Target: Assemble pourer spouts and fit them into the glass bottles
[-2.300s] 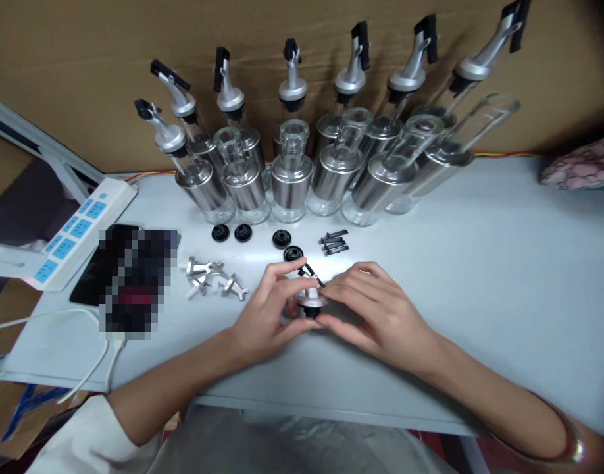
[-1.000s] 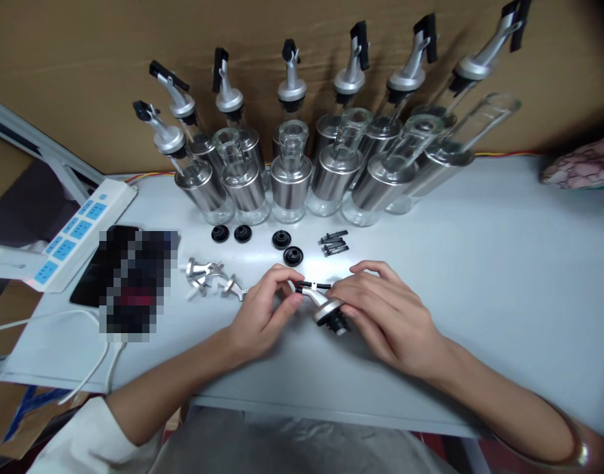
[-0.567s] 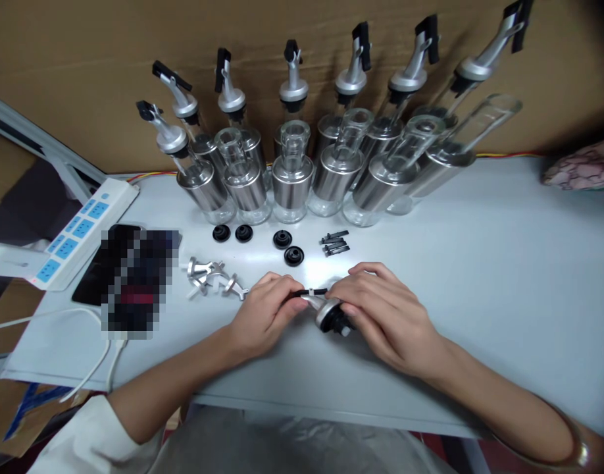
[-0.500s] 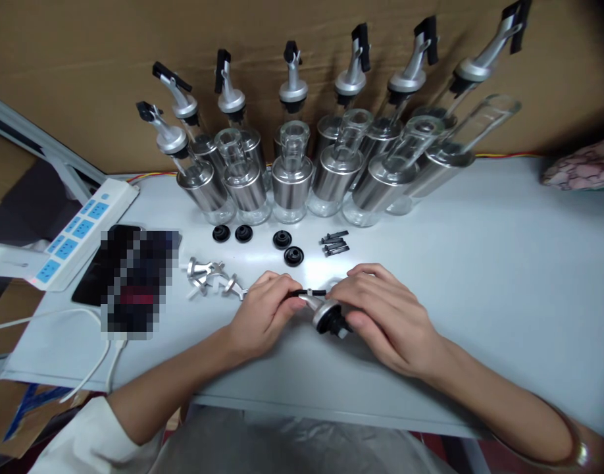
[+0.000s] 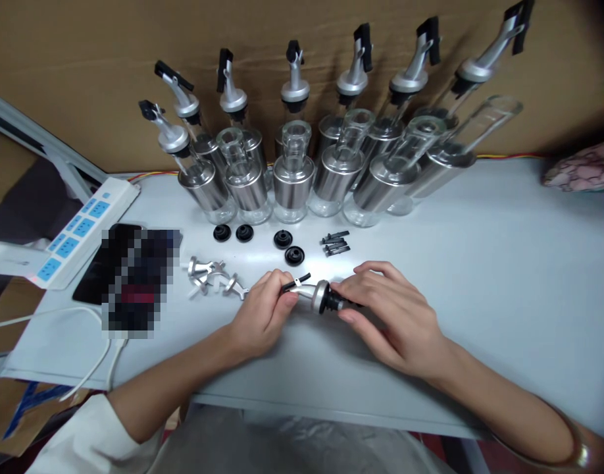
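Note:
A silver bottle pourer (image 5: 320,297) with a black lever and a black ribbed stopper lies level between my two hands, above the table. My left hand (image 5: 265,308) is closed around the spout end, near the lever. At the other end, the thumb and forefinger of my right hand (image 5: 393,316) close on the stopper's tip. Left of my left hand lie several silver pourer spouts (image 5: 216,276) without levers. Beyond the hands are black stopper discs (image 5: 295,255) and a small group of black levers (image 5: 335,242).
Glass bottles with metal sleeves (image 5: 293,181) stand in two rows at the back; the rear ones carry pourers. To the left are a white power strip (image 5: 77,230), phones (image 5: 134,283) and a white cable (image 5: 103,359). A patterned pouch (image 5: 581,164) sits back right.
The pourer has turned from slanting down towards me to lying level, its stopper now pointing right. My right fingers have come onto the stopper's end. The left hand keeps its hold.

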Tool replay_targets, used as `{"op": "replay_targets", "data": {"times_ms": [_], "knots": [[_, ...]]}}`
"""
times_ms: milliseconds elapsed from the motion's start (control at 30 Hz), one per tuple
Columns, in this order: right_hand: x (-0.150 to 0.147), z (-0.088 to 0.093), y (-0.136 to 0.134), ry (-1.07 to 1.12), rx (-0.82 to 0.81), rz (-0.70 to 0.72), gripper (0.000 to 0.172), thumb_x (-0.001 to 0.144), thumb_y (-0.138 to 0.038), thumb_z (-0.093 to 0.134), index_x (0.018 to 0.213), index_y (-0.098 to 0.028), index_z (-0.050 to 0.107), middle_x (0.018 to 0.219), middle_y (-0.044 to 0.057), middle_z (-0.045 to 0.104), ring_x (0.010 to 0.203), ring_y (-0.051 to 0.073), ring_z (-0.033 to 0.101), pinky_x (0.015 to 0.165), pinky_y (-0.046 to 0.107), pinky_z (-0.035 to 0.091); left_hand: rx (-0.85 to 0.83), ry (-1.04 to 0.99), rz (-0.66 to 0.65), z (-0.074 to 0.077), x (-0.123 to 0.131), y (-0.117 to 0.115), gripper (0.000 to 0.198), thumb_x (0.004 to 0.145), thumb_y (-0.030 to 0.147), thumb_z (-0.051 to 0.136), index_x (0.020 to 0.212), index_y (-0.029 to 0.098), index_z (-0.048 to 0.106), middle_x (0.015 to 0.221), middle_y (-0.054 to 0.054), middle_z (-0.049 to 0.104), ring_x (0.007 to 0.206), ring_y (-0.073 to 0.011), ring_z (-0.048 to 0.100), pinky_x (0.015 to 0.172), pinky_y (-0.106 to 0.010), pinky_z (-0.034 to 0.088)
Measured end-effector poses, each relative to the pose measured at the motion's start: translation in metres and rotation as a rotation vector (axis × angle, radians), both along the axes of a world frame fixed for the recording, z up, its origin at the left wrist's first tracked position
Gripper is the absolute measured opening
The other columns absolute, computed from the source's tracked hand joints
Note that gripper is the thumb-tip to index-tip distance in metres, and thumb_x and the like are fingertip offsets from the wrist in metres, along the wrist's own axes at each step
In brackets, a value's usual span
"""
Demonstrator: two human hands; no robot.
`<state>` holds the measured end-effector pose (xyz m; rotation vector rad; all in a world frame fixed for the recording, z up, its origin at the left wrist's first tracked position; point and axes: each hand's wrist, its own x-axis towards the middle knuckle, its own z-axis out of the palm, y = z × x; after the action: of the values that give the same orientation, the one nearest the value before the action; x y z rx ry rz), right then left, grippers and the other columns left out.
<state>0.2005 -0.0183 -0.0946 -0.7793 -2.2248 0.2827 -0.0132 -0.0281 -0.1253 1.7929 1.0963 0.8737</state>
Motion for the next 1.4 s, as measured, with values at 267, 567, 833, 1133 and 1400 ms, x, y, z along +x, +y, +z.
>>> {"op": "replay_targets", "data": {"times_ms": [267,567,833,1133,1400], "knots": [[-0.0002,-0.0022,0.0014,0.016,-0.007,-0.059,0.011,0.092,-0.013,0.054,0.101,-0.017,0.057,0.082,0.006,0.073,0.067,0.016,0.066,0.082,0.041,0.052,-0.037,0.011,0.043,0.0026,0.0016,-0.0004,0.039,0.098,0.055,0.026,0.078,0.023,0.035,0.069,0.000,0.046,0.068,-0.0173,0.045,0.066,-0.032,0.036],[0.0000,-0.0030,0.0025,0.021,-0.036,-0.089,0.015,0.089,-0.006,0.056,0.096,-0.019,0.057,0.078,0.003,0.073,0.064,0.015,0.065,0.082,0.039,0.051,-0.030,0.071,0.058,0.0049,0.0012,0.0013,0.032,0.098,0.046,0.030,0.077,0.023,0.035,0.069,0.001,0.046,0.070,-0.0173,0.046,0.066,-0.031,0.037],[-0.0008,-0.0008,0.0027,0.035,0.002,-0.114,0.015,0.088,-0.005,0.056,0.092,-0.019,0.055,0.072,0.001,0.069,0.060,0.014,0.060,0.078,0.037,0.050,-0.042,0.056,0.045,0.0022,0.0017,0.0005,0.031,0.098,0.045,0.032,0.079,0.022,0.039,0.070,0.000,0.048,0.069,-0.0166,0.047,0.065,-0.030,0.038],[0.0003,0.0021,0.0025,-0.001,-0.021,-0.122,0.013,0.088,-0.008,0.055,0.086,-0.020,0.053,0.067,-0.001,0.066,0.055,0.012,0.058,0.078,0.037,0.049,0.007,0.050,0.098,-0.0007,0.0013,-0.0015,0.018,0.097,0.038,0.041,0.099,0.022,0.047,0.075,-0.001,0.053,0.072,-0.0166,0.054,0.067,-0.030,0.042],[0.0009,0.0040,0.0031,0.046,-0.008,-0.136,0.016,0.087,-0.006,0.056,0.086,-0.022,0.053,0.067,-0.002,0.067,0.053,0.013,0.058,0.077,0.038,0.049,0.108,0.044,0.045,0.0021,-0.0014,-0.0018,0.019,0.094,0.035,0.049,0.105,0.020,0.052,0.085,-0.004,0.061,0.077,-0.0180,0.056,0.069,-0.031,0.044]]}}
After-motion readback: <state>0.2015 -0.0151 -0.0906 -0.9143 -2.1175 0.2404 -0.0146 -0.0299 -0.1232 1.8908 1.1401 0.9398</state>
